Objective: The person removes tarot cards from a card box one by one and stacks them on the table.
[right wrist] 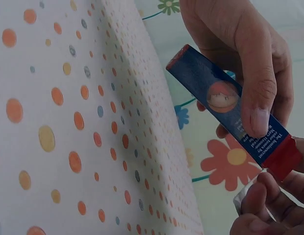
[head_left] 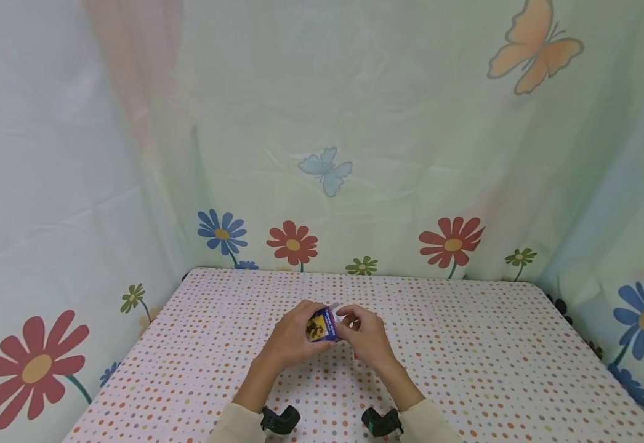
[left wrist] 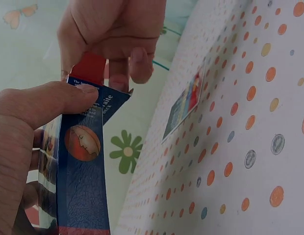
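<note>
My left hand (head_left: 293,335) grips a small dark-blue card box (head_left: 322,325) with a yellow picture on its front. In the left wrist view, the box's narrow side shows a round face picture, and my left thumb presses near its top. That end is open, with a red flap (left wrist: 89,67) standing up and a blue flap (left wrist: 114,100) angled out. At this end, my right hand (head_left: 370,337) pinches the box's flap area with curled fingers. A whitish piece (right wrist: 242,197) shows by my right fingers; its kind is unclear. The box's contents are hidden.
A flat, colourful card (left wrist: 184,108) lies on the dotted tablecloth (head_left: 466,357) beneath the hands; in the head view my right hand mostly covers it. A floral curtain (head_left: 388,123) hangs behind the table and along both sides.
</note>
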`<control>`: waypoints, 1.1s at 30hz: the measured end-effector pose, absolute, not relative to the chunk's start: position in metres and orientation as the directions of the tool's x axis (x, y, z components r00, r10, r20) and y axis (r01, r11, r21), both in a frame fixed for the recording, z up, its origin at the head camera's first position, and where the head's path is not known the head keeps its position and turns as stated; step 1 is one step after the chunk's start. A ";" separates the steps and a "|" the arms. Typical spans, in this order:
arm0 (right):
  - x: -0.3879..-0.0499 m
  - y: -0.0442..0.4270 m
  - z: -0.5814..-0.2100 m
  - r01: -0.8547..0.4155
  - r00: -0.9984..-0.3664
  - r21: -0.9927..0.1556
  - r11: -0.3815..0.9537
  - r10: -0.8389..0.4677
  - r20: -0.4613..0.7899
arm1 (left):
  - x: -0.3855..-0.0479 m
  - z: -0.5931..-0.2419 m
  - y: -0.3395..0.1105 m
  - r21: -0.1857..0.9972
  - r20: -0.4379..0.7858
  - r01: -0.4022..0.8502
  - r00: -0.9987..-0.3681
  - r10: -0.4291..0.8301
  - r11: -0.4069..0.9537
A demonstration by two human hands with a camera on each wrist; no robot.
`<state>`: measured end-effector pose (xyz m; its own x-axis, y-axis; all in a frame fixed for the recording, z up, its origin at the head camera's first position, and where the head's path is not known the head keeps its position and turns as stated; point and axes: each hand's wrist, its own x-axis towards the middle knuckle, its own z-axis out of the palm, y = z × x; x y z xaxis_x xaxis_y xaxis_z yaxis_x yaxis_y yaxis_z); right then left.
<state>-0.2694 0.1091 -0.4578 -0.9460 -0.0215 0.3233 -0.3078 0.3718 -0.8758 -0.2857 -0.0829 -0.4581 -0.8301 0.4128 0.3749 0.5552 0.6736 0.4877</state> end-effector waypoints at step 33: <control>-0.273 0.110 -0.462 -0.003 -1.000 -1.000 0.019 -0.016 0.003 | -0.286 -0.455 -0.084 0.497 0.435 0.598 -0.799 0.416 0.628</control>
